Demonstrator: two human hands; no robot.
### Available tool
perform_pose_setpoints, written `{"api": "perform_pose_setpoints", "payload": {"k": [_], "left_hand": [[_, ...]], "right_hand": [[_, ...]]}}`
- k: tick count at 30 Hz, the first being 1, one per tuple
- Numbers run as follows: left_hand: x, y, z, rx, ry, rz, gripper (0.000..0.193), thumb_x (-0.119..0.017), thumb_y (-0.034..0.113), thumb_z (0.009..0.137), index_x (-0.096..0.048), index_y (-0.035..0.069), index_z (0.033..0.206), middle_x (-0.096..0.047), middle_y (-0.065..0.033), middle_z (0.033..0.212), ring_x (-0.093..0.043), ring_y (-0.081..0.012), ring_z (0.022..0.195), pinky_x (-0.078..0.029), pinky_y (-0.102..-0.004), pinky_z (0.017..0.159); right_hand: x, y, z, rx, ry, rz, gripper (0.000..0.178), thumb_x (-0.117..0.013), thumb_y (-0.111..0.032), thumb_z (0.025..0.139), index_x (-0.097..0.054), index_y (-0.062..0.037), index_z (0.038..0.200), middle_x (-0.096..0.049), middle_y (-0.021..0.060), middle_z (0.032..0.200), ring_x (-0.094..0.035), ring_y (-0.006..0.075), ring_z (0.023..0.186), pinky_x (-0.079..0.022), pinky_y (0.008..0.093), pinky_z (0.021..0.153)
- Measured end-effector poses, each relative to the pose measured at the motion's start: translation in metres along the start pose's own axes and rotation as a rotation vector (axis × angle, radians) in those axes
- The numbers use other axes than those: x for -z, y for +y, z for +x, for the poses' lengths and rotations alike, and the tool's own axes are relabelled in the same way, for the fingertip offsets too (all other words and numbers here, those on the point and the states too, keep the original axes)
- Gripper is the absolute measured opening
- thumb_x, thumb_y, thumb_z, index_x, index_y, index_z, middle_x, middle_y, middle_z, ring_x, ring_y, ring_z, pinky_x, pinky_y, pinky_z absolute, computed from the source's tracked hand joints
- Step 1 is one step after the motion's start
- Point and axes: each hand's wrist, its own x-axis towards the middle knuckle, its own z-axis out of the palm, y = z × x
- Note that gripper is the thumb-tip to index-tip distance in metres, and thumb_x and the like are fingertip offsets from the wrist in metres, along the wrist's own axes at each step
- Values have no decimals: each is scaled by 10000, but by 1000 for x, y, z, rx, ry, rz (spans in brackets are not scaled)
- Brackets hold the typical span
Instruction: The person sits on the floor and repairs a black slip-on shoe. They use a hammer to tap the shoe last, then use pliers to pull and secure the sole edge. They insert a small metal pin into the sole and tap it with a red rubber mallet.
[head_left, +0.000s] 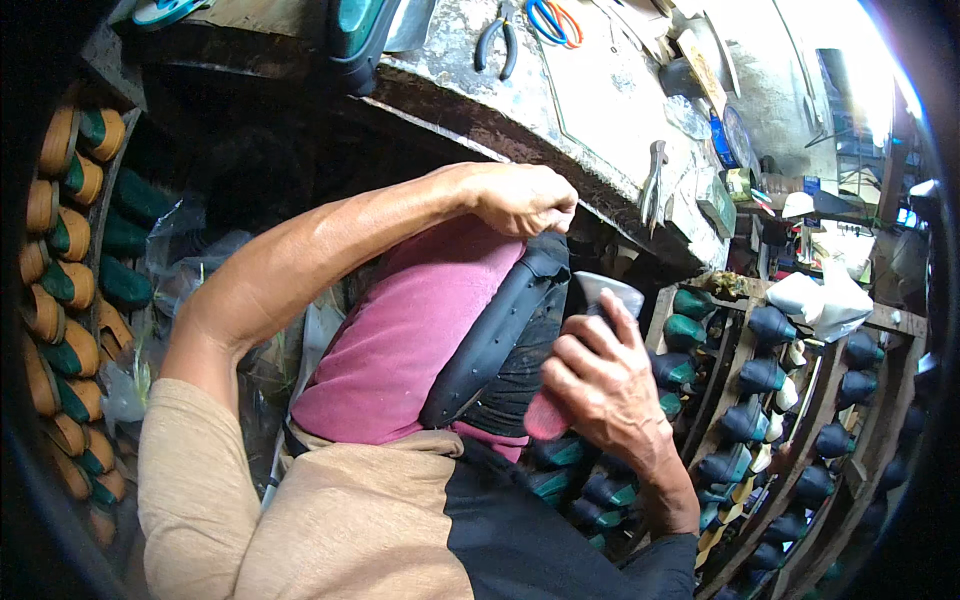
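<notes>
My left hand (528,200) is closed in a fist, knuckles up, over the far end of my lap. What its fingers hold, if anything, is hidden. Just below it, a long, curved black piece with small studs (485,350), shaped like a shoe part, lies along my thigh beside a pink cloth (425,320). To the right, my right hand (605,385) grips what looks like a hammer (618,292). Its wide grey metal head points away from me, and its red handle end sticks out below the palm. The hammer is apart from the black piece.
A worn workbench (450,115) crosses ahead, with pliers (497,45), another hand tool (653,185) and a blue tape roll (735,135). Racks of shoe lasts stand close by: orange and green ones (75,285) left, dark ones (750,420) right. A white plastic bag (825,303) sits on the right rack.
</notes>
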Motion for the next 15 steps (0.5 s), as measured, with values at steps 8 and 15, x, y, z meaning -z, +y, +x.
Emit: {"api": "perform_pose_setpoints", "payload": {"k": [8, 15], "left_hand": [[-29, 21, -45, -107, 203, 128, 365, -960, 348, 911, -816, 38, 1039, -784, -154, 1028, -770, -360, 1068, -608, -474, 938], [-56, 24, -72, -181, 365, 281, 154, -863, 187, 1001, -834, 62, 1085, -813, -90, 1177, -777, -310, 1174, -466, -538, 1339]], "right_hand": [[-24, -15, -20, -35, -73, 61, 180, -727, -277, 961, -777, -135, 1058, -698, 39, 1091, -662, 264, 1266, -335, 746, 1340], [-32, -11, -21, -43, -6, 70, 189, -728, -281, 956, -779, -126, 1051, -695, 46, 1076, -672, 267, 1245, -330, 739, 1351]]}}
